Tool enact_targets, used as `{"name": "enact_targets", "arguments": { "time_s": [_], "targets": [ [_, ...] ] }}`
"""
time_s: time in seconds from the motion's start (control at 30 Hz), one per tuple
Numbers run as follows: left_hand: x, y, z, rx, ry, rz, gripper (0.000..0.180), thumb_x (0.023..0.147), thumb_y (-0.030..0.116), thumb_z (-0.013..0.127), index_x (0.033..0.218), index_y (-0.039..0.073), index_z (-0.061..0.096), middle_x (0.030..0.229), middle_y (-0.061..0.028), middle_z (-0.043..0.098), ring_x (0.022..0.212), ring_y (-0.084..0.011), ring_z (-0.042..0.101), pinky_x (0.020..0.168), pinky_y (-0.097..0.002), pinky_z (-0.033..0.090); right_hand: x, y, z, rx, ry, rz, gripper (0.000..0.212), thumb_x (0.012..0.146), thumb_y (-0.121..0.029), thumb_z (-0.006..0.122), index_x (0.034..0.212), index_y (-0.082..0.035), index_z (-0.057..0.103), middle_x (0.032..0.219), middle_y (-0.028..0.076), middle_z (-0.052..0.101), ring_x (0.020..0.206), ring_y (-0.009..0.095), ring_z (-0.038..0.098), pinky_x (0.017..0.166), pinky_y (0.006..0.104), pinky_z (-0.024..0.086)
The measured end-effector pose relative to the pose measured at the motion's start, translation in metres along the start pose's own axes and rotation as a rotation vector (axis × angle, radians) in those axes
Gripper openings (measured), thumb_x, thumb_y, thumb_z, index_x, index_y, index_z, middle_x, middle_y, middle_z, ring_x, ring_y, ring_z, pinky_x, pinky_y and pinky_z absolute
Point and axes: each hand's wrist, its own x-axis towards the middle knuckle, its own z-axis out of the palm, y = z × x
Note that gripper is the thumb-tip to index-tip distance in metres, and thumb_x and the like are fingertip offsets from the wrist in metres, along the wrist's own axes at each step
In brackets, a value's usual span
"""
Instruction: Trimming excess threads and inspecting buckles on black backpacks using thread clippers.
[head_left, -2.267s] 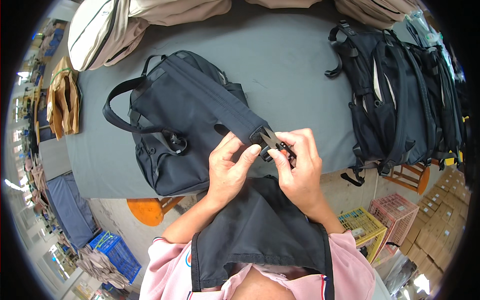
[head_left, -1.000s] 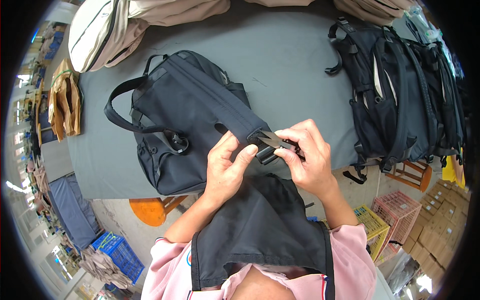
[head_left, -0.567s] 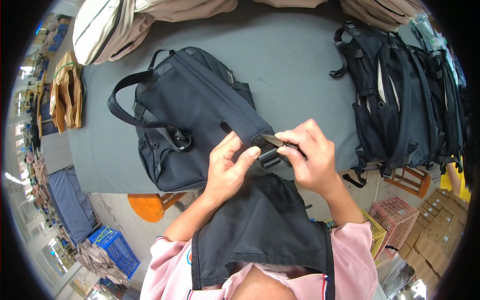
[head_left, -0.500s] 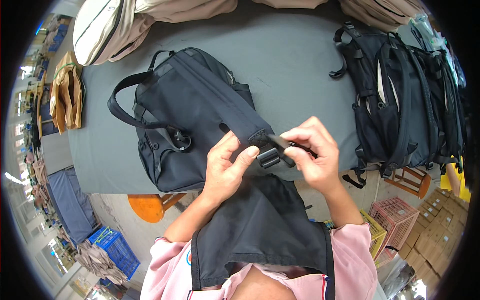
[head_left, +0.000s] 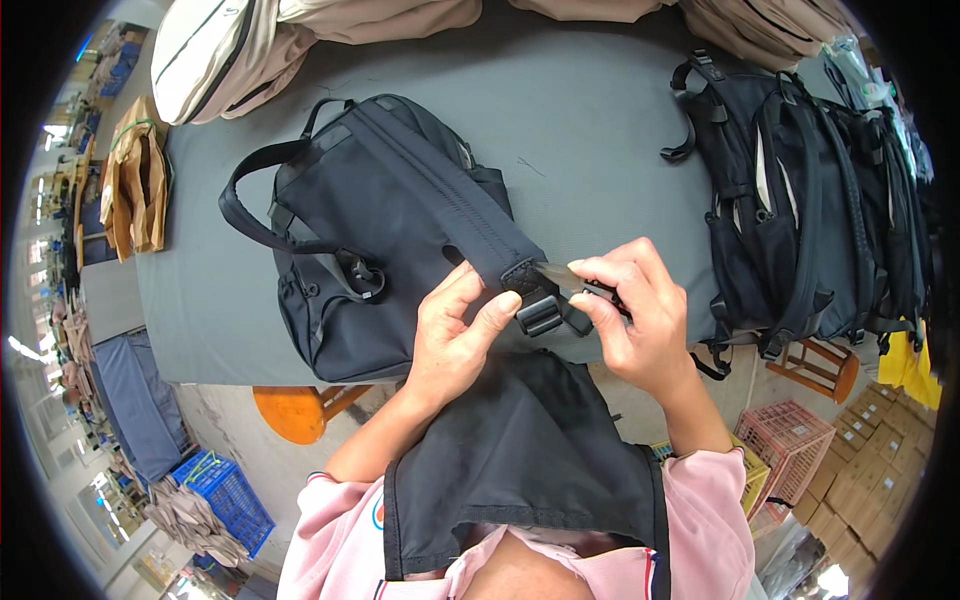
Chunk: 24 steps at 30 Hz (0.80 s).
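A dark navy backpack (head_left: 370, 230) lies on the grey table in front of me, its loose strap curled out at the left. One padded shoulder strap (head_left: 440, 180) runs across it toward me and ends at a black plastic buckle (head_left: 540, 314). My left hand (head_left: 452, 335) pinches the strap end beside the buckle, thumb on top. In my right hand (head_left: 640, 310) is a pair of small thread snips (head_left: 558, 275), black-handled with grey metal blades. Their tips touch or nearly touch the stitched strap end; the exact contact is too small to tell.
Several dark backpacks (head_left: 800, 210) stand at the table's right end. Beige bags (head_left: 215, 60) line the far edge, and a brown paper bag (head_left: 138, 185) sits at the left. Below are wooden stools (head_left: 292, 413), a blue crate (head_left: 225, 500), a pink crate (head_left: 785, 440) and stacked cartons (head_left: 870, 470).
My right hand has shifted slightly right and turned a little, so more of the snips' blades and handle shows. My left hand keeps its pinch on the strap end.
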Motion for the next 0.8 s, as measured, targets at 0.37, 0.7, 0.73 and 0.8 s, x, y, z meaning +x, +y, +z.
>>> {"name": "enact_targets", "arguments": {
  "time_s": [0.37,0.7,0.73,0.8],
  "targets": [
    [0.000,-0.001,0.000,0.049,0.011,-0.041,0.021,0.088,0.011,0.061,0.104,-0.003,0.063,0.097,-0.0070,0.061,0.090,-0.0142,0.056,0.081,-0.0264,0.043,-0.007,-0.014,0.004,-0.181,-0.028,0.018,0.029,0.072,-0.006,0.071,0.098,-0.004,0.060,0.081,0.006,0.055,0.056,0.021,0.059,0.050,0.0311,0.047],
    [0.000,-0.003,0.003,0.075,0.032,0.003,0.020,0.088,0.010,0.062,0.104,-0.002,0.064,0.097,-0.0072,0.061,0.090,-0.0138,0.056,0.081,-0.0261,0.043,-0.018,-0.018,0.021,-0.173,0.075,0.108,0.025,0.076,-0.006,0.069,0.099,-0.002,0.060,0.084,0.008,0.054,0.059,0.020,0.060,0.051,0.0302,0.047],
    [0.000,-0.001,0.002,0.081,0.029,0.017,0.020,0.088,0.010,0.062,0.104,-0.002,0.064,0.096,-0.0072,0.061,0.089,-0.0136,0.056,0.080,-0.0261,0.044,-0.019,-0.016,0.023,-0.101,0.096,0.127,0.022,0.079,-0.006,0.068,0.099,-0.002,0.060,0.086,0.007,0.053,0.060,0.018,0.060,0.052,0.0288,0.047],
    [0.001,-0.001,0.002,0.086,0.024,0.032,0.021,0.088,0.011,0.062,0.104,-0.002,0.063,0.096,-0.0072,0.061,0.088,-0.0134,0.056,0.080,-0.0260,0.044,-0.022,-0.013,0.029,0.317,0.104,0.327,0.020,0.082,-0.006,0.066,0.100,0.000,0.059,0.089,0.007,0.052,0.060,0.015,0.058,0.052,0.0266,0.046]
  ]
}}
